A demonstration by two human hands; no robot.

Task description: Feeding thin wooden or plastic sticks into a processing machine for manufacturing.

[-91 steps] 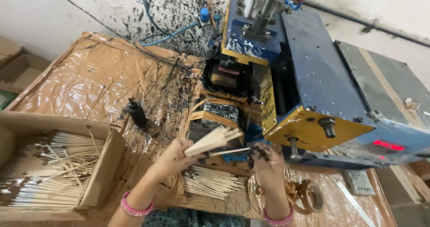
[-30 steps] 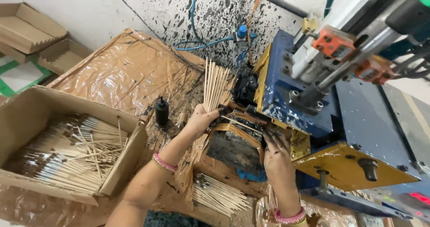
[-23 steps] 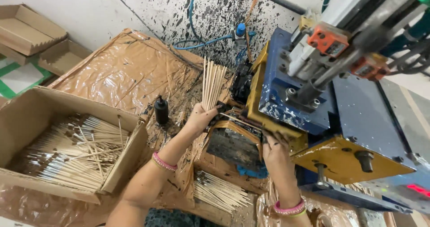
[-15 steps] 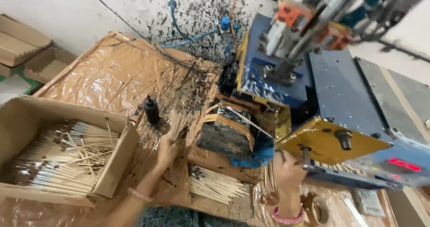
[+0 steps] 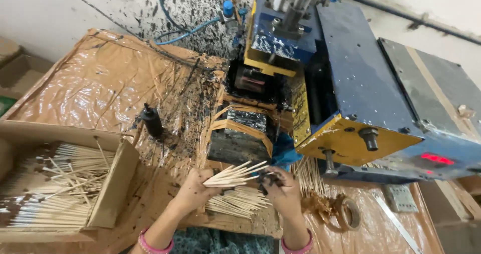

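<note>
Crinkled brown plastic sheeting covers the surface [image 5: 100,83] beneath an ink-spattered white wall [image 5: 75,8]. Near centre, left hand [image 5: 193,190] fingers clasp a fanned bundle of thin wooden sticks [image 5: 235,174]; right hand [image 5: 280,189] fingers pinch its blackened tips beside a blue-and-yellow metal machine [image 5: 350,98].

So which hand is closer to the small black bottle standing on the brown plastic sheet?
Left. The left hand lies below and right of the black bottle; the right hand is farther right.
</note>
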